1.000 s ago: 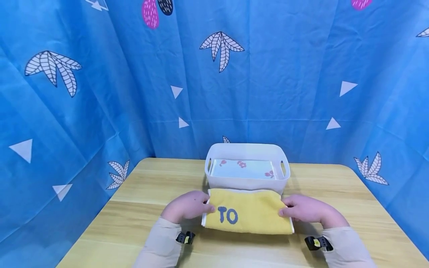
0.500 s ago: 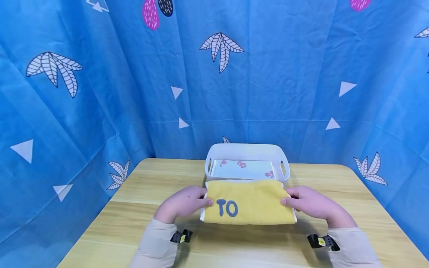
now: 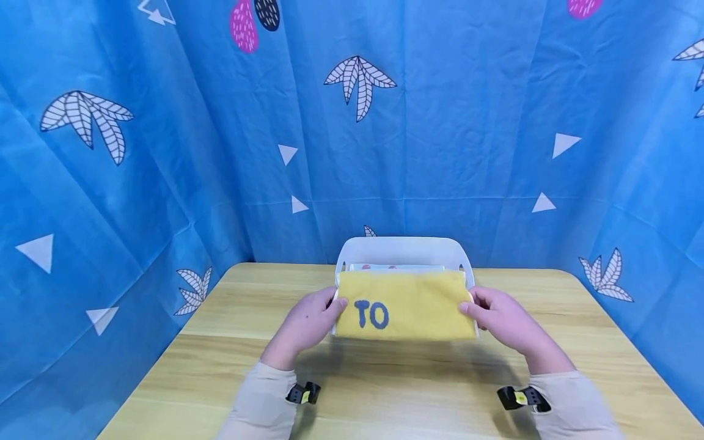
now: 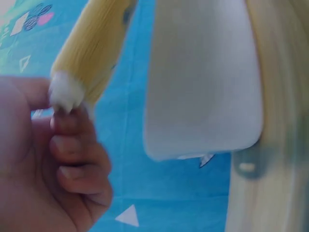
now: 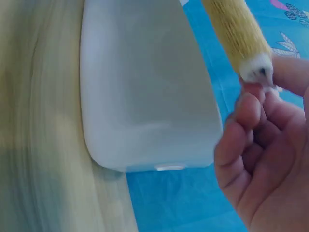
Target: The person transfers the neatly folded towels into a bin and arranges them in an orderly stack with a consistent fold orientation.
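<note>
A folded yellow towel (image 3: 412, 305) with white edging and the grey letters "TO" is stretched between both hands. My left hand (image 3: 310, 318) pinches its left end between thumb and fingers; my right hand (image 3: 503, 318) pinches the right end the same way. The towel is raised off the table and hides the front of a white plastic basket (image 3: 407, 249). Both wrist views show the basket's outer wall (image 4: 205, 77) below the towel's level, and the rolled towel end (image 5: 241, 38) in the right fingers. Inside the basket, the top of a white piece with red flower prints (image 3: 418, 267) shows.
The basket stands near the far edge of a light wooden table (image 3: 264, 293). Blue curtains (image 3: 456, 153) with leaf and triangle prints close in the back and both sides. Black straps with small devices are on both wrists.
Both hands have lifted the towel up and forward from in front of the basket, so it now covers the basket's front and most of its opening in the head view.
</note>
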